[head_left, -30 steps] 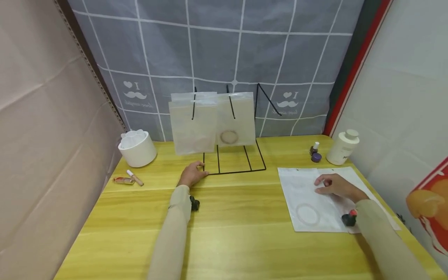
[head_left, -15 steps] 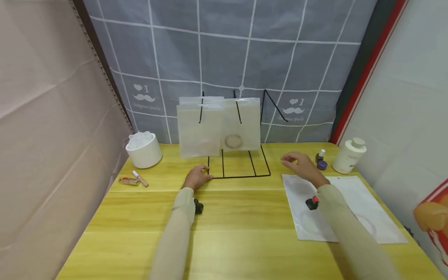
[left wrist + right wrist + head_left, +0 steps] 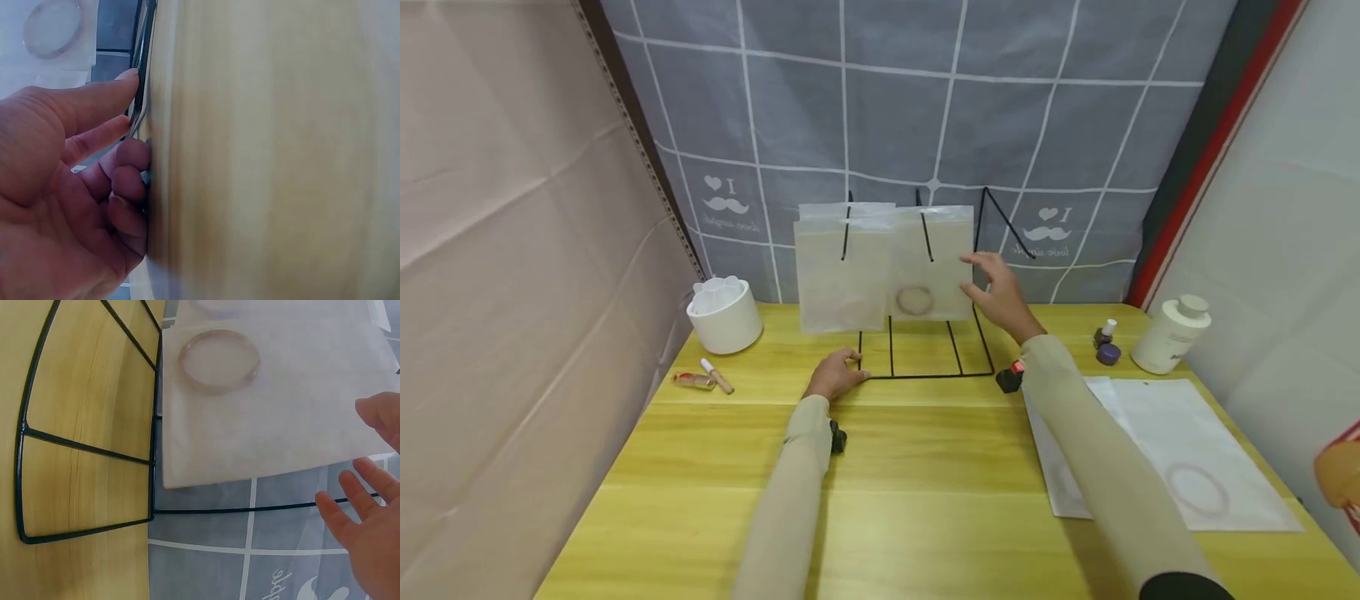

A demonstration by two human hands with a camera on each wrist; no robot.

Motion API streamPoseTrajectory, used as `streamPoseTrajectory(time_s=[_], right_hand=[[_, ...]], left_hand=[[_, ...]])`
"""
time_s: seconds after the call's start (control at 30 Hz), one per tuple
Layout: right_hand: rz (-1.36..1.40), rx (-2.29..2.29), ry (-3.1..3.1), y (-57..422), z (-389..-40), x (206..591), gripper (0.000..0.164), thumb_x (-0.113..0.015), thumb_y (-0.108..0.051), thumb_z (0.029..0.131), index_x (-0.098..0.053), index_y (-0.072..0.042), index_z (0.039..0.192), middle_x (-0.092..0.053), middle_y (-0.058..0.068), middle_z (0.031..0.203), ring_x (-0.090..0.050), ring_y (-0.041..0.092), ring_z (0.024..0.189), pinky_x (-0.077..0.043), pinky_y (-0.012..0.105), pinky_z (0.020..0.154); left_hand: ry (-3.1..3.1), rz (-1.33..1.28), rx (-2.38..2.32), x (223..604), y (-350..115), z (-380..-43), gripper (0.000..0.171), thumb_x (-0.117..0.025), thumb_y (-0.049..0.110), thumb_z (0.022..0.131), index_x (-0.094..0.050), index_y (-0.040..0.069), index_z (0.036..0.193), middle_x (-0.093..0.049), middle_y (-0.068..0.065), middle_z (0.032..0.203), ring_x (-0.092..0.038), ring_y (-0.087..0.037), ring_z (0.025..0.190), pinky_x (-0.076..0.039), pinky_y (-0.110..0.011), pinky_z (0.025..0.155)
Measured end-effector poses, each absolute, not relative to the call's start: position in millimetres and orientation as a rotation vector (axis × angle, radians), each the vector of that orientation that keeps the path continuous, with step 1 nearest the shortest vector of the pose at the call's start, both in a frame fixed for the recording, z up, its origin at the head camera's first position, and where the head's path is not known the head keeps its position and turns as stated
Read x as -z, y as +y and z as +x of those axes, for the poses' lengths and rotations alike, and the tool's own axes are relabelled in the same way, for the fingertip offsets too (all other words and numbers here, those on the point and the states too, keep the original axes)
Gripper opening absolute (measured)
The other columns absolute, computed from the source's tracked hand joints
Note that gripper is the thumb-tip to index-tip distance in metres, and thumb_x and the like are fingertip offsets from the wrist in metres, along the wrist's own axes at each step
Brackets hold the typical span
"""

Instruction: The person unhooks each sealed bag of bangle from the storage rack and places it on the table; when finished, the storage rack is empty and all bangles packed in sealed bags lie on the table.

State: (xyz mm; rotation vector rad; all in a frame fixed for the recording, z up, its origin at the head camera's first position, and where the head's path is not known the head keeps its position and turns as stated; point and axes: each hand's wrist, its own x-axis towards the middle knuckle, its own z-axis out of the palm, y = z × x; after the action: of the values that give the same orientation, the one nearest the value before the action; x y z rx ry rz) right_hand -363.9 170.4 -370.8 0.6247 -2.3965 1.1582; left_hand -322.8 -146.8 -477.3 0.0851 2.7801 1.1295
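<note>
A black wire display rack (image 3: 925,377) stands at the back of the table. My left hand (image 3: 835,375) holds its front left corner; in the left wrist view the thumb and curled fingers meet around the wire (image 3: 145,50). Two groups of milky zip bags hang from the rack's prongs, a left bag (image 3: 841,279) and a right bag (image 3: 936,271). A bangle-like ring (image 3: 914,301) shows inside the right one. Beside that bag's right edge is my right hand (image 3: 1006,302), fingers spread and holding nothing; in the right wrist view fingertips stand near the bag (image 3: 281,419).
More white zip bags (image 3: 1217,417) lie flat at the right, one with a ring in it. Behind them stand a white bottle (image 3: 1172,335), a small dropper bottle (image 3: 1103,333) and a purple jar (image 3: 1108,355). At left are a white pot (image 3: 726,321) and small tubes (image 3: 718,377).
My right hand has moved left and forward, from above the flat bags to the right-hand hanging bag. My left hand stays at the rack's corner. The head view has shifted slightly.
</note>
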Motion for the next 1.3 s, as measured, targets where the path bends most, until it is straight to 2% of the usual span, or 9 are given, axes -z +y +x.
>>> streamPoseTrajectory(time_s=[0.2,0.43,0.53,0.7,0.83,0.9,1.07,1.17,1.3], right_hand=[[0.636,-1.183,-2.353,164.4,-359.8,369.5,0.034,-0.066,-0.009,0.097,-0.066,-0.004,0.131,-0.058,0.018,0.108,-0.056,0.027,0.098,-0.05,0.043,0.085],[0.701,-1.251,-2.34,156.9,-357.0,368.3,0.036,-0.067,-0.011,0.098,-0.065,-0.005,0.133,-0.059,0.014,0.102,-0.05,0.021,0.091,-0.053,0.045,0.086],[0.689,-1.25,-2.335,154.0,-357.3,368.5,0.039,-0.067,-0.011,0.097,-0.064,-0.005,0.135,-0.062,0.016,0.109,-0.047,0.022,0.085,-0.051,0.04,0.082],[0.666,-1.236,-2.34,150.9,-359.0,369.3,0.042,-0.067,-0.011,0.098,-0.061,-0.007,0.139,-0.06,0.014,0.136,-0.043,0.022,0.071,-0.04,0.03,0.067],[0.65,-1.253,-2.357,148.2,-359.9,368.6,0.045,-0.066,-0.013,0.098,-0.059,-0.009,0.142,-0.055,0.013,0.145,-0.04,0.023,0.066,-0.036,0.03,0.063],[0.635,-1.276,-2.37,146.6,-359.5,368.5,0.046,-0.066,-0.014,0.099,-0.057,-0.01,0.144,-0.052,0.013,0.149,-0.041,0.024,0.069,-0.038,0.031,0.066],[0.613,-1.307,-2.378,143.2,-356.5,370.1,0.049,-0.065,-0.014,0.098,-0.054,-0.009,0.146,-0.049,0.013,0.152,-0.053,0.024,0.091,-0.046,0.032,0.08],[0.63,-1.291,-2.347,142.4,-354.0,372.3,0.049,-0.066,-0.012,0.098,-0.055,-0.008,0.145,-0.052,0.013,0.149,-0.052,0.024,0.082,-0.044,0.028,0.073],[0.649,-1.294,-2.285,142.9,-351.5,376.2,0.047,-0.067,-0.009,0.097,-0.058,-0.007,0.143,-0.055,0.012,0.146,-0.041,0.019,0.067,-0.036,0.025,0.063]], left_hand=[[2.793,0.086,-1.112,475.5,-146.3,-322.5,0.043,-0.072,0.026,0.095,-0.063,0.011,0.135,-0.059,-0.018,0.139,-0.059,-0.036,0.119,-0.047,-0.052,0.1],[2.779,0.076,-1.126,479.4,-146.3,-323.1,0.043,-0.072,0.026,0.095,-0.063,0.012,0.135,-0.059,-0.018,0.14,-0.059,-0.036,0.119,-0.047,-0.052,0.101],[2.77,0.073,-1.14,480.2,-145.4,-323.0,0.043,-0.073,0.026,0.095,-0.063,0.013,0.135,-0.058,-0.017,0.141,-0.06,-0.036,0.119,-0.047,-0.052,0.101],[2.774,0.085,-1.126,481.5,-144.4,-322.7,0.043,-0.072,0.026,0.095,-0.063,0.012,0.135,-0.06,-0.016,0.139,-0.06,-0.035,0.116,-0.048,-0.052,0.1],[2.78,0.089,-1.117,482.3,-143.9,-322.2,0.043,-0.072,0.026,0.095,-0.063,0.012,0.135,-0.061,-0.017,0.136,-0.061,-0.034,0.115,-0.048,-0.051,0.099],[2.783,0.086,-1.121,481.7,-143.6,-321.7,0.043,-0.072,0.026,0.095,-0.063,0.012,0.134,-0.062,-0.017,0.135,-0.061,-0.034,0.115,-0.048,-0.051,0.099],[2.79,0.096,-1.132,478.8,-143.0,-320.4,0.043,-0.072,0.025,0.095,-0.063,0.01,0.134,-0.062,-0.018,0.135,-0.061,-0.036,0.114,-0.048,-0.052,0.099],[2.795,0.096,-1.125,478.0,-143.8,-320.4,0.043,-0.072,0.025,0.095,-0.063,0.01,0.135,-0.062,-0.018,0.135,-0.061,-0.036,0.115,-0.048,-0.052,0.099],[2.801,0.092,-1.111,478.7,-146.1,-322.3,0.044,-0.072,0.027,0.095,-0.063,0.011,0.135,-0.061,-0.018,0.136,-0.061,-0.036,0.115,-0.048,-0.052,0.099]])
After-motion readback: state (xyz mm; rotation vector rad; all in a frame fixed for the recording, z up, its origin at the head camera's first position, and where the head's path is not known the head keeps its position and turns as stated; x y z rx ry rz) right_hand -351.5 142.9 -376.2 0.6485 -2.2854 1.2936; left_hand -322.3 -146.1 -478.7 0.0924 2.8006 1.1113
